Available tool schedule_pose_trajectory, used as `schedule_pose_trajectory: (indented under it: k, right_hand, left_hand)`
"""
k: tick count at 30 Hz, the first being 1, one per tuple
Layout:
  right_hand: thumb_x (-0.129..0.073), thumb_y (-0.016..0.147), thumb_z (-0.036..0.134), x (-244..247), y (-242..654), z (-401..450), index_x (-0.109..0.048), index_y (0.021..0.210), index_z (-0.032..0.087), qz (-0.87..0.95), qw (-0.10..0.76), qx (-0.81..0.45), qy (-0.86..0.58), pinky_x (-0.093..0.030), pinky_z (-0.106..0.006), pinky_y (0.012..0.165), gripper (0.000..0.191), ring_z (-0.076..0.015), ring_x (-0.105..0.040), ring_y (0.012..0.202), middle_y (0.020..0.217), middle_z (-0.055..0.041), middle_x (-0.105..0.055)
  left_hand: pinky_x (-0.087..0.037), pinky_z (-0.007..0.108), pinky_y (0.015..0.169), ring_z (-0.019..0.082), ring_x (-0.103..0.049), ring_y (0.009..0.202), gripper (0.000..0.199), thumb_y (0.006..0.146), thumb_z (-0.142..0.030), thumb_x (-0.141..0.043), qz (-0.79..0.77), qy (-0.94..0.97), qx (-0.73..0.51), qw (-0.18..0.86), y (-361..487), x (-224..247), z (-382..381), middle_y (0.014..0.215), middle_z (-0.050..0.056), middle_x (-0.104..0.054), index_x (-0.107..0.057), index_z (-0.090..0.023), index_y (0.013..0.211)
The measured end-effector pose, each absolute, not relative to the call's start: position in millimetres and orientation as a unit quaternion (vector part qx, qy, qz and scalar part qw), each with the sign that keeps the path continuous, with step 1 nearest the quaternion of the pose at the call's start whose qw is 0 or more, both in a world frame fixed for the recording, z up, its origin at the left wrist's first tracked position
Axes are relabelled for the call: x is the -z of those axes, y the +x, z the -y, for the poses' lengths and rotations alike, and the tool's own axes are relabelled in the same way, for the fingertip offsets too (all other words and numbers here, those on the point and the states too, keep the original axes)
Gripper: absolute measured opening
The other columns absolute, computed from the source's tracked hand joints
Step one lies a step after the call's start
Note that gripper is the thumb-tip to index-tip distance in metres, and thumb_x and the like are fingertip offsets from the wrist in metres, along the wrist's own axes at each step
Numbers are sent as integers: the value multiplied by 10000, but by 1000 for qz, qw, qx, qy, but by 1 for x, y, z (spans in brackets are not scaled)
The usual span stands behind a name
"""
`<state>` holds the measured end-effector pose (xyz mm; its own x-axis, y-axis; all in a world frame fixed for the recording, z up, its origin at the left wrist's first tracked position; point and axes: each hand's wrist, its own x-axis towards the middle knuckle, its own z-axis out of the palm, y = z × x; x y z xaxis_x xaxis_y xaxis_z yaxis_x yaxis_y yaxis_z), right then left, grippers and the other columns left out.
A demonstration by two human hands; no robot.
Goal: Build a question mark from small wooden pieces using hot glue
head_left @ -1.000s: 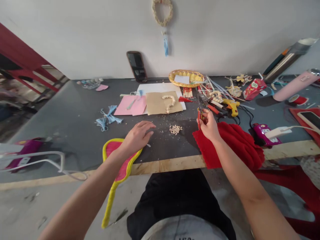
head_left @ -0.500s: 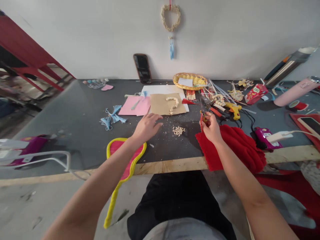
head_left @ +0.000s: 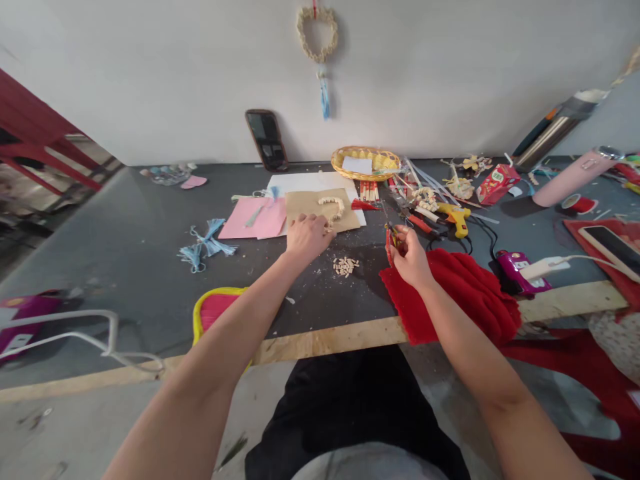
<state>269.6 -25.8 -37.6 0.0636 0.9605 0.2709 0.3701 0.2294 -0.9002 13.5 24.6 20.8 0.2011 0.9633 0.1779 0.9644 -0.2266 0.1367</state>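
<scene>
My left hand (head_left: 310,237) rests on a brown cardboard sheet (head_left: 299,202), its fingers curled over the lower end of a curved beige piece (head_left: 334,201) made of small chunks. That end is partly hidden by the fingers. In my right hand (head_left: 411,255) is a red-handled tool (head_left: 389,244) with a thin dark tip pointing away from me; whether it is scissors or pliers I cannot tell. Between the hands lies a small pile of short beige sticks (head_left: 346,267). A red cloth (head_left: 453,290) spreads under my right wrist.
Pink paper (head_left: 240,217) and blue tassels (head_left: 209,241) lie left. Behind are a wicker basket (head_left: 340,169) and a leaning phone (head_left: 267,140). At right are a yellow glue gun (head_left: 456,219), a purple power strip (head_left: 520,273) and a pink bottle (head_left: 577,177). A heart wreath (head_left: 317,57) hangs above.
My left hand has moved forward and right, from open above the table to the curved beige piece. The right hand still holds the red-handled tool. The view has shifted slightly right.
</scene>
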Motion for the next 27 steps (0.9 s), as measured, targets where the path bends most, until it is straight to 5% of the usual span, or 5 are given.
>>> schedule_pose_trajectory:
  k: [8,11,14,18,27]
  right_hand:
    - [-631,813,308,35,269,27,-472,1304,237,610,482,-309,-548,-541,-376,766,520,-171,-621,761,1089,-76,-630]
    - [-636,814,309,35,269,28,-475,1304,244,610,483,-310,-547,-546,-383,779,520,-180,-632,786,1098,-79,-628]
    - [-633,815,283,36,268,29,-472,1307,238,614,483,-306,-544,-551,-399,810,519,-193,-642,838,1135,-93,-622]
    - [-633,825,276,31,263,34,-454,1324,244,614,494,-318,-527,-563,-378,780,531,-185,-638,826,1125,-87,-623]
    - [-583,866,204,-11,246,21,-485,1354,246,732,421,-213,-492,-557,-390,909,499,-214,-651,982,1214,-103,-603]
  left_hand:
    - [-465,437,850,312,-605,970,170,836,-301,-573,625,-763,164,-35,10,-12,-32,931,115,-716,-700,-193,869]
    - [-483,385,819,242,-614,869,134,794,-289,-630,608,-727,275,-161,4,-17,-25,894,77,-710,-686,-189,863]
    - [-484,304,681,152,-587,709,239,742,-339,-715,522,-639,400,-399,0,-21,-8,838,43,-682,-673,-165,901]
    - [-459,234,567,79,-538,590,349,666,-372,-837,402,-497,429,-638,0,-19,15,801,25,-680,-686,-153,892]
    - [-547,178,558,83,-636,581,255,648,-221,-882,302,-364,453,-756,-14,-10,17,782,44,-739,-722,-139,829]
